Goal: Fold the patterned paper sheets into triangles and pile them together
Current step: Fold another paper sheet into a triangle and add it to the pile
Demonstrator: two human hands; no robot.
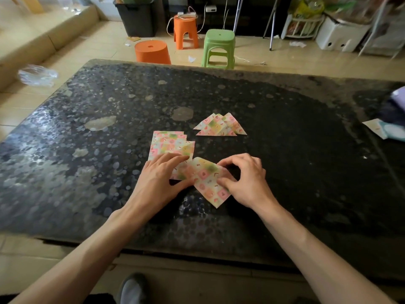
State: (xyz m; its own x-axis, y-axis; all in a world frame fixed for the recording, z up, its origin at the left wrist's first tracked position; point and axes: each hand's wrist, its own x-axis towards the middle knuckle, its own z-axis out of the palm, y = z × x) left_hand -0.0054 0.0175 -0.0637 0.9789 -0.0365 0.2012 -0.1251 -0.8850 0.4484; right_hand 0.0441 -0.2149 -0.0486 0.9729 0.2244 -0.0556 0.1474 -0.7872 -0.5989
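A patterned paper sheet [207,179] lies turned like a diamond near the table's front middle. My left hand [161,179] rests with straight fingers on its left part and on the stack behind it. My right hand [245,179] pinches the sheet's right corner with curled fingers and thumb. A stack of flat patterned sheets [169,142] sits just behind my left hand. Further back and to the right lies a pile of folded patterned triangles [220,126].
The dark speckled table [87,139] has worn pale patches. Papers and dark cloth [388,126] lie at its right edge. Beyond the far edge stand a green stool [219,48], an orange stool [185,31] and an overturned orange bucket [152,51].
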